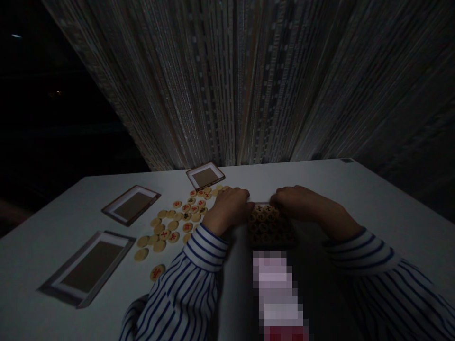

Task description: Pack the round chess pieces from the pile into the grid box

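A box (272, 229) filled with round xiangqi pieces stands at the near edge of the white table. My left hand (232, 206) is closed at the box's far left corner, its fingers curled and partly hidden. My right hand (296, 201) is closed around the far right corner. Black characters show on the pieces inside the box. To the left of my left hand lie several loose round wooden pieces (173, 237), some blank side up, others with red or black characters.
Three open shallow boxes or lids rest on the table: one at the back (206, 177), one farther left (131, 204) and one at the near left (90, 266). A strand curtain (241, 85) hangs behind the table. A blurred patch covers the bottom centre.
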Motion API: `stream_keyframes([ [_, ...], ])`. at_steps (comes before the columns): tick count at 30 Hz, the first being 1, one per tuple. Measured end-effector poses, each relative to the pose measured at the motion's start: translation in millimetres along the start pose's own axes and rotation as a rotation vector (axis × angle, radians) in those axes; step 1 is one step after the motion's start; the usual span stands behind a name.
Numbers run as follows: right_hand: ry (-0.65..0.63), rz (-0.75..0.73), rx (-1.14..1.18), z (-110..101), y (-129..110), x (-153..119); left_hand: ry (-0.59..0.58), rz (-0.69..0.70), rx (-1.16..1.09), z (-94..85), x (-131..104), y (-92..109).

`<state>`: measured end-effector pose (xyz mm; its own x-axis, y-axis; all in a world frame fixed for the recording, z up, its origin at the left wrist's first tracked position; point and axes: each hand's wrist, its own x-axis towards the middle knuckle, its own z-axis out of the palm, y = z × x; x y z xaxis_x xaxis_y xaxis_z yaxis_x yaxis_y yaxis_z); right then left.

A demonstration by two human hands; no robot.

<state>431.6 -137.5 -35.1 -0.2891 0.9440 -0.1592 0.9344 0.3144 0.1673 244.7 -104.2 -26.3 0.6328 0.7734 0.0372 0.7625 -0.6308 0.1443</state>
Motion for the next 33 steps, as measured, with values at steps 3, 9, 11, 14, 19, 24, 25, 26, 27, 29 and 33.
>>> stream_keyframes([
  [3, -0.001, 0.001, 0.001, -0.6, -0.5, -0.3, -0.011, -0.009, 0.000, -1.1, -0.5, 0.7],
  [9, -0.006, -0.005, 0.009, -1.6, -0.8, -1.4, -0.010, -0.019, 0.024, 0.3, 0.1, 0.0],
  [11, -0.006, -0.004, 0.008, -2.0, -0.9, -1.6, -0.011, -0.016, 0.011, 1.3, 0.7, -0.9],
  [14, -0.012, -0.001, 0.011, -3.0, -1.2, -1.8, -0.014, -0.003, 0.009, 1.7, 1.4, -1.6],
  [19, -0.005, -0.009, 0.022, -2.4, -0.6, -2.0, -0.013, 0.004, 0.021, 0.7, 0.8, -1.3],
  [24, 0.022, 0.006, 0.045, -1.6, 2.6, -3.0, -0.021, 0.004, 0.019, 0.8, 0.2, -0.9],
  [25, 0.027, 0.015, 0.048, -2.6, 3.2, -3.7, -0.024, 0.001, 0.014, 0.7, 0.2, -0.9],
  [26, 0.034, 0.020, 0.051, -4.3, 3.7, -4.5, -0.026, -0.004, 0.007, 0.2, 0.0, -1.0],
  [27, 0.043, 0.025, 0.057, -6.7, 4.0, -5.6, -0.027, -0.010, 0.001, -0.5, -0.2, -1.4],
  [29, 0.079, 0.029, 0.080, -13.5, 3.8, -8.5, -0.018, -0.008, -0.009, -2.9, -1.0, -2.7],
  [33, 0.206, 0.072, 0.136, -28.8, 1.5, -16.5, 0.065, 0.010, -0.042, -10.9, -5.3, -6.7],
])
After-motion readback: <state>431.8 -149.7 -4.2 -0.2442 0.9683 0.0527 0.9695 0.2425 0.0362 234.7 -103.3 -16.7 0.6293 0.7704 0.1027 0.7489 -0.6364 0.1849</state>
